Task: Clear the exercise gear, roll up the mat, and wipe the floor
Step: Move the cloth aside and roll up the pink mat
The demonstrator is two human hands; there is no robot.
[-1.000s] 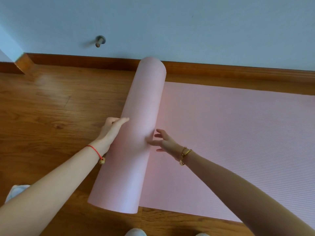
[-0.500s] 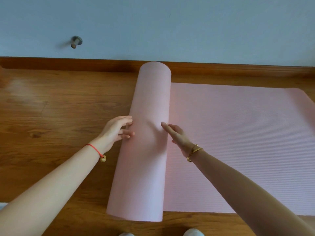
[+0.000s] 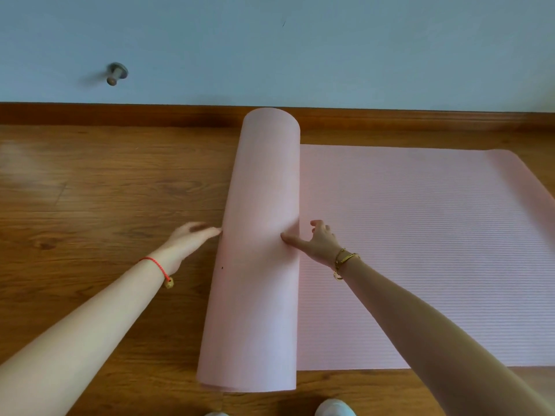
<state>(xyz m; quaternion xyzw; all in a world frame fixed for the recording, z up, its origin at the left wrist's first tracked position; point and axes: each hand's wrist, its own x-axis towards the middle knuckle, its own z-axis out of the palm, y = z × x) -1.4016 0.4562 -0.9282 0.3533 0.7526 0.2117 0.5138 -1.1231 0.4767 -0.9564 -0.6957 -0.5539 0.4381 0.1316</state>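
Note:
A pale pink exercise mat lies on the wooden floor, partly rolled. Its rolled part [image 3: 261, 241] forms a thick tube running from near my feet toward the wall, and the flat ribbed part [image 3: 420, 250] spreads out to the right. My left hand [image 3: 192, 237] is blurred, fingers apart, with its fingertips touching the roll's left side. My right hand [image 3: 315, 243] presses its thumb on the roll's right side where the roll meets the flat mat, the other fingers curled above the mat.
A brown wooden skirting board [image 3: 120, 114] runs along the pale blue wall behind the mat. A metal door stopper [image 3: 116, 74] sticks out of the wall at upper left. White shoe tips [image 3: 333, 409] show at the bottom edge. Bare wooden floor [image 3: 90, 205] lies left of the roll.
The roll has advanced to the right over the flat mat and grown thicker. Both hands shifted along with it; my left hand slid off the top to the roll's left side.

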